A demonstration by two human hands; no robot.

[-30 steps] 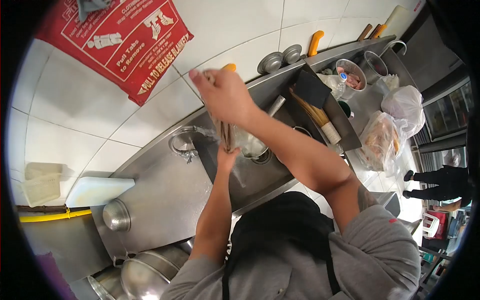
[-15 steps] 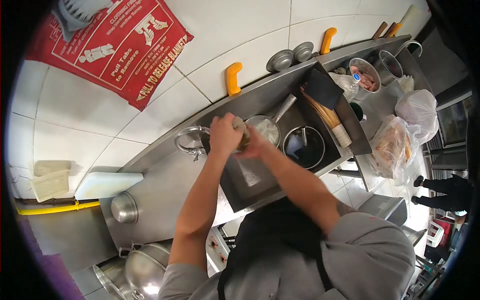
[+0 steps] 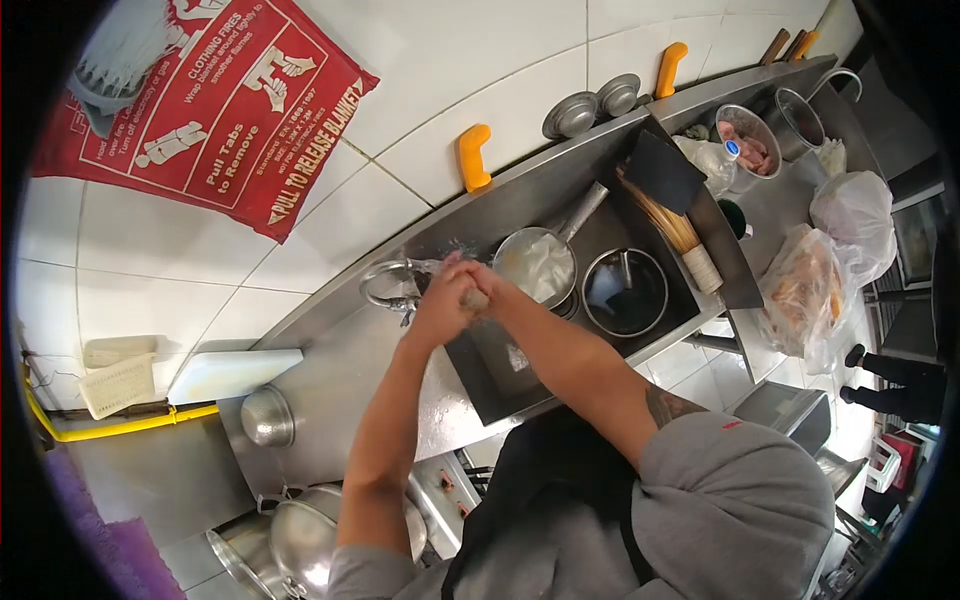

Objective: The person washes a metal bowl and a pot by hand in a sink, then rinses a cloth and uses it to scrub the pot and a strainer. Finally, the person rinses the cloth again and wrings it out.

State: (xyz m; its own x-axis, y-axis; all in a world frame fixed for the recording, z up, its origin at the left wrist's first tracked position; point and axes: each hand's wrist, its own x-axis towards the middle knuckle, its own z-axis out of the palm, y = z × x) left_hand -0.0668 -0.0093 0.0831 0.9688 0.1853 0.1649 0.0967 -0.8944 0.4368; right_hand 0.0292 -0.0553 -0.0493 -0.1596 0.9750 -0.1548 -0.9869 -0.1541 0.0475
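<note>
Wringing small brownish wad in both clenched hands beside tap at ten o'clock; pans in sink still unwashed.

Brown wad clasped under tap

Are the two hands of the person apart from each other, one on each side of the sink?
No, the left hand and right hand are pressed together around a small brown thing over the sink, beside the faucet.
</note>
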